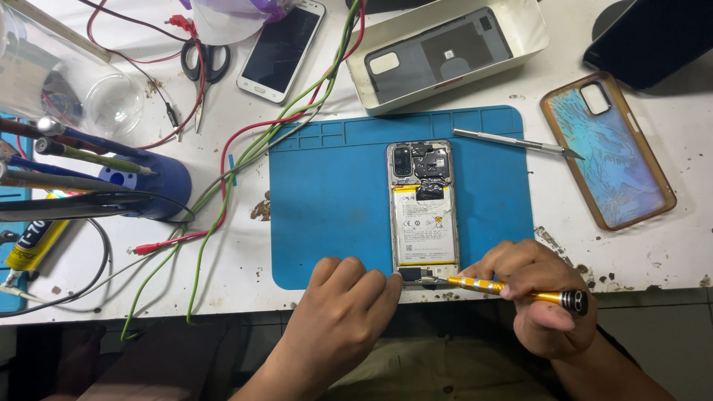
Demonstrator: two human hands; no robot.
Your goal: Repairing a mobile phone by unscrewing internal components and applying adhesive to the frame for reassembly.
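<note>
Bare blue mat [334, 193] lies open left of the phone [423, 215]; wires [245, 156] crowd its left edge.
</note>
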